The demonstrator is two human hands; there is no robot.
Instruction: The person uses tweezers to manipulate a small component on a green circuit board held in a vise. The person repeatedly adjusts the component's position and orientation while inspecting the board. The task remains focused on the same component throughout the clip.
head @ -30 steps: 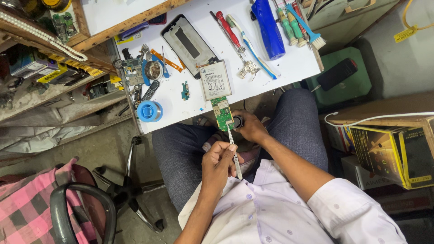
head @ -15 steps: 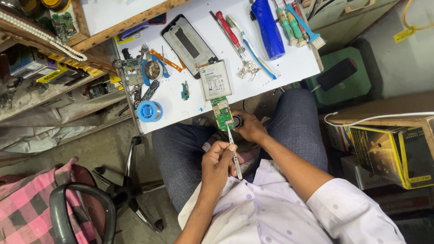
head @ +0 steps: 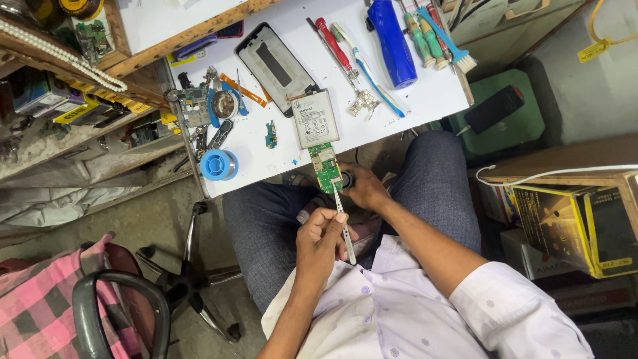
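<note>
The person sits at the white bench (head: 425, 100) with a small green board (head: 325, 169) held just off its near edge, over the lap; the right hand (head: 364, 189) is closed around the board's near end, fingers curled about something dark there that I cannot make out; the left hand (head: 320, 242) has its fingers pinched shut on slim metal tweezers (head: 343, 226), whose tip reaches up to the board's lower edge.

The board looks light, thin and stiff, and likely fragile; I'd say it wants holding by its edges, off the small parts on its face; the tweezers are smooth and narrow, so they probably slip if gripped loosely. The board's long axis runs from the person toward the bench, its far end near the grey battery (head: 316, 118); the tweezers lie nearly in line with it, points toward the board.

Beside the battery lie a phone frame (head: 276, 66), a blue spool (head: 218, 164), a red screwdriver (head: 332, 43) and a blue bottle (head: 392, 40).
</note>
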